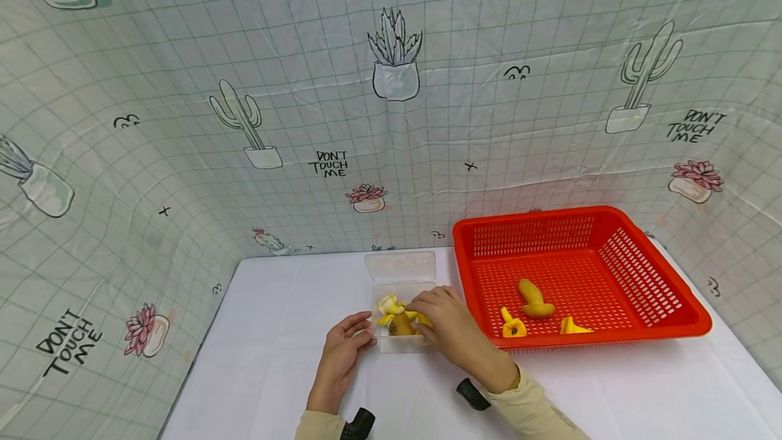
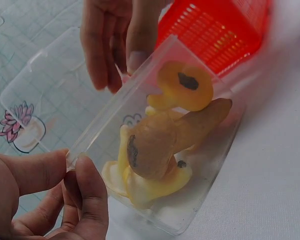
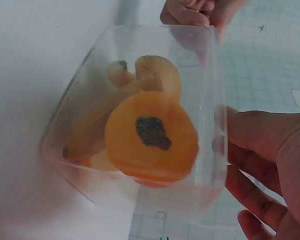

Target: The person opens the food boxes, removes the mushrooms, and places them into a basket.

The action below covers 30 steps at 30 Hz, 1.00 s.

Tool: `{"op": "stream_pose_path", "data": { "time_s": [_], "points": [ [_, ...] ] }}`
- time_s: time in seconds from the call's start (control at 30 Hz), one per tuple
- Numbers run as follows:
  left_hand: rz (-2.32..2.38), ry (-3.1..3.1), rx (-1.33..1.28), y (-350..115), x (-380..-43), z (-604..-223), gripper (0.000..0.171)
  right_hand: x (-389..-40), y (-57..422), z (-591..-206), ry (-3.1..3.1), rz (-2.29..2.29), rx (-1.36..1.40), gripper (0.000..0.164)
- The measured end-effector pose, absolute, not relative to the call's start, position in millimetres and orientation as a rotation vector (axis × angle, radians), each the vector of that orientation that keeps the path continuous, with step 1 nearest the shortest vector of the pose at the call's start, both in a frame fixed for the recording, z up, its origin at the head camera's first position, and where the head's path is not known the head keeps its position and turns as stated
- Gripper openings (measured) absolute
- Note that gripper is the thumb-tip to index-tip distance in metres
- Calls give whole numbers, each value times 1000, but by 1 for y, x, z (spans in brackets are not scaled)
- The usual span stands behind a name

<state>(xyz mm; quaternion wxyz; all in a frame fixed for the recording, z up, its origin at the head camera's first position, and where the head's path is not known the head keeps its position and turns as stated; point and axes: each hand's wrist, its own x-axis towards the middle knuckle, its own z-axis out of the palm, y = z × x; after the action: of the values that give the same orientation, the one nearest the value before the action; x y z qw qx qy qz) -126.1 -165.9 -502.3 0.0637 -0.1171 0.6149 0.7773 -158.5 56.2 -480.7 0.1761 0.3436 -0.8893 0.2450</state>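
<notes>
A clear plastic box (image 1: 397, 345) stands on the table with its hinged lid (image 1: 400, 267) tipped back. Inside lie several toy mushrooms: a brown one (image 2: 152, 142), a pale yellow one (image 1: 389, 303), and an orange-yellow one (image 3: 145, 162) with a dark patch. At the box's left side, my left hand (image 1: 345, 352) pinches the rim between thumb and fingertips. My right hand (image 1: 451, 323) reaches over the right side, loosely bent fingers by the rim. No thing shows in its grasp, though the head view hides its fingertips.
A large red plastic basket (image 1: 647, 243) stands right of the box. It holds a brown toy mushroom (image 1: 533, 299) and two yellow ones (image 1: 514, 327), near its front wall. White cloth covers the table (image 1: 256, 358). A printed curtain (image 1: 305, 87) rises behind.
</notes>
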Motion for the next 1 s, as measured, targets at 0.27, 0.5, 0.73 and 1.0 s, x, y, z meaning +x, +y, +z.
{"op": "stream_pose_path", "data": {
  "time_s": [0.27, 0.5, 0.73, 1.0],
  "points": [
    [2344, 1856, -351, -166, -127, -502, 41, -165, 48, -484, -2549, 637, 976, 28],
    [2347, 1839, -357, -166, -127, -503, 40, -171, 42, -488, -2586, 604, 980, 24],
    [2346, 1838, -355, -166, -126, -501, 41, -177, 36, -493, -2581, 537, 966, 21],
    [2349, 1833, -353, -166, -126, -501, 40, -182, 30, -492, -2568, 474, 973, 15]
  ]
}}
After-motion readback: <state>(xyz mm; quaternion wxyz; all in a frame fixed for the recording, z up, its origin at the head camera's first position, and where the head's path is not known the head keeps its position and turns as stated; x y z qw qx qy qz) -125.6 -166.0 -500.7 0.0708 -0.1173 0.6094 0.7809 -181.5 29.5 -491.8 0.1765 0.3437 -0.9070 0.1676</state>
